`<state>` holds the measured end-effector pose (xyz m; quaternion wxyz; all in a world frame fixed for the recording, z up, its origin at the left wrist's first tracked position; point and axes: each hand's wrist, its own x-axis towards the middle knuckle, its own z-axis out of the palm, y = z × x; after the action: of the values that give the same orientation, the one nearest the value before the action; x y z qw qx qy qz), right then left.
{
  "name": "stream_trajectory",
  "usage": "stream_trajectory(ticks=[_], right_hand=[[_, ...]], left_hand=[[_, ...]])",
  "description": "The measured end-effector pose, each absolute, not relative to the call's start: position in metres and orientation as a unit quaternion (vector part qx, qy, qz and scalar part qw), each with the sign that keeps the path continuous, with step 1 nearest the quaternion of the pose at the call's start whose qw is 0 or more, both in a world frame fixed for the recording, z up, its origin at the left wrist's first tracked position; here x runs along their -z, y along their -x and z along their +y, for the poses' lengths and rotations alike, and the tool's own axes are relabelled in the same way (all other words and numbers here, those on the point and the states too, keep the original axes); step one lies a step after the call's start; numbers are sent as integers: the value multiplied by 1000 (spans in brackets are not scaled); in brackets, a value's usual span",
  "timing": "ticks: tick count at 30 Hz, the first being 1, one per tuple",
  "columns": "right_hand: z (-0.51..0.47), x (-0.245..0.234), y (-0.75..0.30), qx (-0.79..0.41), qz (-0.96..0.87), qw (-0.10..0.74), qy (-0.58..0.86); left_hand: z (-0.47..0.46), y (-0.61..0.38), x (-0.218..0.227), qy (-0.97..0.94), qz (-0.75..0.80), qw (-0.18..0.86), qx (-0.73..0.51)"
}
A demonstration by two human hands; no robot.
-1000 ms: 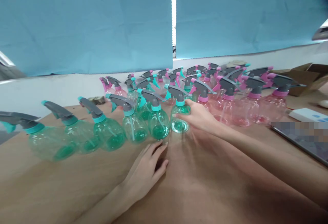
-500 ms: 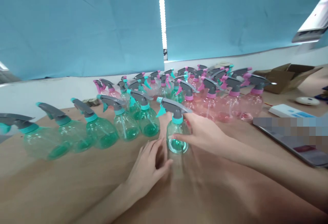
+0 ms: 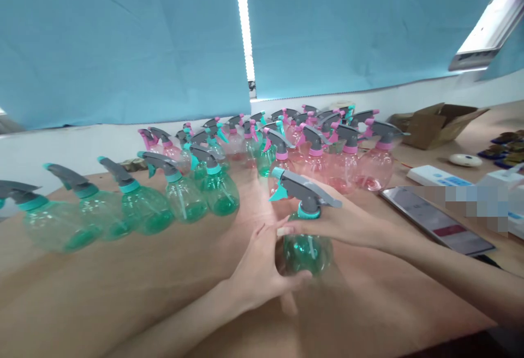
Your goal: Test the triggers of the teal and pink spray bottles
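A green spray bottle [image 3: 307, 251] with a grey and turquoise trigger head is between my hands at the front. My right hand [image 3: 350, 219] grips its upper body from behind and the right, thumb crossing just below the turquoise collar. On the lower left side, my left hand [image 3: 258, 268] curls around the bottle, its thumb across the front near the base; some of its fingers are hidden. A row of green spray bottles [image 3: 149, 208] stands to the left. Pink spray bottles [image 3: 374, 167], each with a little liquid, stand beyond my right hand.
More pink and green bottles are crowded at the back by the wall. To the right lie a phone [image 3: 438, 221], a white power strip [image 3: 438, 176] and a white oval object [image 3: 465, 160]. An open cardboard box [image 3: 434, 129] stands behind them.
The held bottle has come nearer and to the right, its head turning slightly. My left hand has moved right from beside it onto its lower body. The view has shifted right.
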<state>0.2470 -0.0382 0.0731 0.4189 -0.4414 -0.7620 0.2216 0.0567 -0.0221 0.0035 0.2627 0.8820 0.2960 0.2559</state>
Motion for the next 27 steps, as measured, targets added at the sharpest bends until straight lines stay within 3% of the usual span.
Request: stream_trajectory(ticks=[6, 11, 18, 27], right_hand=[[-29, -70, -249, -352, -712, 443, 415], [-14, -66, -247, -423, -688, 461, 367], [-2, -72, -239, -320, -705, 455, 441], [10, -71, -236, -280, -725, 454, 437]], left_hand=[[-18, -66, -8, -873, 291, 304, -247], [-8, -61, -7, -891, 284, 263, -237], [11, -31, -2, -924, 307, 130, -188], [14, -18, -2, -922, 337, 100, -165]])
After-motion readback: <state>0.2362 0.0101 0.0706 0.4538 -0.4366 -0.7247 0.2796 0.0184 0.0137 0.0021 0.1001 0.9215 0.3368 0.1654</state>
